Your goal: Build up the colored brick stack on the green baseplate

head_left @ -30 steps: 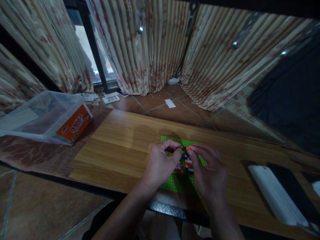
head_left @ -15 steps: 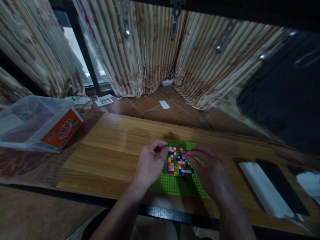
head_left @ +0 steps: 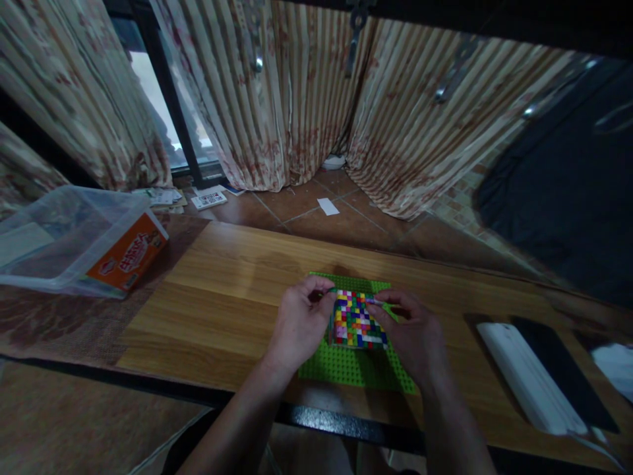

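A green studded baseplate (head_left: 346, 369) lies on the wooden table (head_left: 232, 290) near its front edge. On it stands a square block of many small coloured bricks (head_left: 355, 321). My left hand (head_left: 299, 326) rests at the block's left side, thumb and forefinger pinched at its upper left corner. My right hand (head_left: 413, 333) sits at the block's right side, fingertips pinched at its upper right edge on what looks like a small piece. Whether either pinch holds a loose brick is too small to tell.
A clear plastic tub (head_left: 64, 237) with an orange label lies on a patterned mat at the left. A white oblong device (head_left: 529, 379) and a black flat object (head_left: 564, 373) lie at the right. Curtains (head_left: 306, 92), tiled floor and papers (head_left: 210, 198) are beyond.
The coloured block, tilted up between my fingers a second ago, now lies flat on the baseplate. Both hands have spread to its sides, and my right fingertips have curled in at its upper edge.
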### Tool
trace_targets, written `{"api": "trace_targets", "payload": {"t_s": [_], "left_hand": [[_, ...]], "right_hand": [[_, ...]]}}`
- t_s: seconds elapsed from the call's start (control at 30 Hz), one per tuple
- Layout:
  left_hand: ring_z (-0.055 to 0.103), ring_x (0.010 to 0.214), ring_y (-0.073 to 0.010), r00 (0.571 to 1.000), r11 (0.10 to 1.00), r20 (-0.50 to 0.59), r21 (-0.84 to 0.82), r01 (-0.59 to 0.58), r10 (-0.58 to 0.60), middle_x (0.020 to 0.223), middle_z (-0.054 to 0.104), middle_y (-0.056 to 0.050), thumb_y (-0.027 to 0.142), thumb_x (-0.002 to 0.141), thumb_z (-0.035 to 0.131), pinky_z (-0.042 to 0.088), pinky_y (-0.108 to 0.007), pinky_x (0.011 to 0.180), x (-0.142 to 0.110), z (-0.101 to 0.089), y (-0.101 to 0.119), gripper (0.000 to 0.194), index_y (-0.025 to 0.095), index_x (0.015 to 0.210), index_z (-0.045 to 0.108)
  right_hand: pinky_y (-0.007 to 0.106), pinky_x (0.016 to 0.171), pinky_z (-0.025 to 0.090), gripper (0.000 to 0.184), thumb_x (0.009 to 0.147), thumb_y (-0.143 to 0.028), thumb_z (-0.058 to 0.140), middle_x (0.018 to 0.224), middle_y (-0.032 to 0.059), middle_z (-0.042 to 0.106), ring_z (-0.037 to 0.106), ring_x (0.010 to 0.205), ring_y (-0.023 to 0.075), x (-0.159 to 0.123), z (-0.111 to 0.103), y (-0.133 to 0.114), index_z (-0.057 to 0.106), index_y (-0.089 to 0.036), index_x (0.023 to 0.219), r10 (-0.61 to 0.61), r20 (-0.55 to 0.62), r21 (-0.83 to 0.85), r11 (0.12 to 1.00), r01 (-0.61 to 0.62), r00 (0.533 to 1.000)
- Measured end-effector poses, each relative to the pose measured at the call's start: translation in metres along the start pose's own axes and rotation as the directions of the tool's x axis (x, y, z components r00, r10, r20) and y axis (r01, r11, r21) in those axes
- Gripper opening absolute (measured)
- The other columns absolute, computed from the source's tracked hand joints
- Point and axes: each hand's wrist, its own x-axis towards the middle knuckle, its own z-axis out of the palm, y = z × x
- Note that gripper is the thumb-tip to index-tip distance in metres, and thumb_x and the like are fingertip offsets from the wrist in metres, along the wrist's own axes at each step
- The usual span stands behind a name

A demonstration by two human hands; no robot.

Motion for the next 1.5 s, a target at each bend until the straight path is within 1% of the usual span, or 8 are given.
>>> {"api": "trace_targets", "payload": {"t_s": [0.2,0.43,0.83,0.93,1.03,1.17,1.33,1.5], "left_hand": [[0.064,0.072,-0.0131,1.0,1.0,0.005,-0.008,-0.015,0.015,0.082,0.071,0.0,0.015,0.083,0.062,0.049,-0.024,0.068,0.0,0.001,-0.001,0.01,0.017,0.089,0.07],[0.064,0.072,-0.0128,1.0,1.0,0.008,-0.017,-0.003,0.003,0.082,0.07,-0.001,0.015,0.084,0.062,0.049,-0.024,0.068,0.001,0.0,-0.001,0.009,0.016,0.089,0.069],[0.066,0.076,-0.0129,0.997,0.988,0.046,-0.14,-0.059,0.066,0.085,0.072,-0.001,0.019,0.084,0.065,0.052,-0.024,0.071,-0.001,0.004,-0.002,0.009,0.017,0.091,0.071],[0.067,0.079,-0.0136,0.996,0.984,0.05,-0.164,-0.069,0.078,0.089,0.073,-0.002,0.02,0.085,0.065,0.053,-0.025,0.073,-0.001,0.005,-0.001,0.011,0.018,0.094,0.071],[0.068,0.085,-0.0148,0.995,0.983,0.051,-0.165,-0.08,0.09,0.095,0.073,-0.003,0.018,0.084,0.064,0.054,-0.027,0.078,-0.002,0.005,0.0,0.014,0.018,0.097,0.07],[0.068,0.093,-0.0165,0.985,0.981,0.095,-0.142,-0.132,0.147,0.099,0.073,-0.004,0.016,0.084,0.064,0.054,-0.03,0.084,-0.005,0.003,0.004,0.016,0.018,0.099,0.07],[0.068,0.083,-0.0145,0.957,0.966,0.202,-0.194,-0.17,0.209,0.09,0.072,-0.003,0.017,0.087,0.063,0.054,-0.026,0.078,-0.008,0.002,0.01,0.021,0.017,0.107,0.066],[0.07,0.086,-0.0166,0.939,0.971,0.28,-0.19,-0.147,0.197,0.092,0.074,-0.005,0.02,0.09,0.061,0.055,-0.028,0.079,-0.01,0.002,0.01,0.025,0.016,0.115,0.064]], "right_hand": [[0.034,0.069,0.054,0.049,0.055,-0.046,0.09,0.089,0.0027,0.074,0.066,0.074,0.0192,0.0,0.007,-0.001,0.072,-0.022,0.093,0.305,0.17,0.437,0.829,-0.349,0.937],[0.028,0.068,0.052,0.047,0.049,-0.033,0.095,0.084,-0.0021,0.072,0.063,0.071,0.0136,-0.002,0.015,0.0,0.074,-0.023,0.091,0.381,0.253,0.626,0.637,-0.451,0.889],[0.031,0.07,0.053,0.047,0.054,-0.036,0.093,0.088,-0.0011,0.073,0.065,0.073,0.0158,-0.005,0.017,0.004,0.073,-0.024,0.095,0.342,0.216,0.613,0.682,-0.4,0.915],[0.037,0.073,0.054,0.043,0.064,-0.042,0.087,0.094,0.0022,0.074,0.067,0.078,0.0195,-0.007,0.015,-0.002,0.073,-0.024,0.101,0.291,0.127,0.511,0.8,-0.314,0.948],[0.044,0.089,0.051,0.029,0.078,-0.042,0.077,0.104,0.0055,0.073,0.066,0.096,0.0241,-0.01,0.011,-0.016,0.074,-0.024,0.101,0.04,-0.098,0.237,0.971,-0.016,0.994],[0.045,0.099,0.045,0.019,0.09,-0.035,0.065,0.112,0.0052,0.07,0.061,0.11,0.0236,-0.017,0.01,-0.037,0.075,-0.028,0.105,-0.316,-0.097,-0.001,0.948,0.317,0.944],[0.042,0.097,0.046,0.019,0.095,-0.033,0.061,0.112,0.0041,0.07,0.061,0.109,0.0216,-0.022,0.012,-0.043,0.074,-0.03,0.109,-0.417,0.024,-0.051,0.907,0.418,0.909],[0.043,0.094,0.048,0.012,0.092,-0.035,0.064,0.107,0.0035,0.071,0.063,0.104,0.0221,-0.019,0.005,-0.038,0.074,-0.029,0.096,-0.406,-0.018,-0.037,0.913,0.405,0.914]]}}
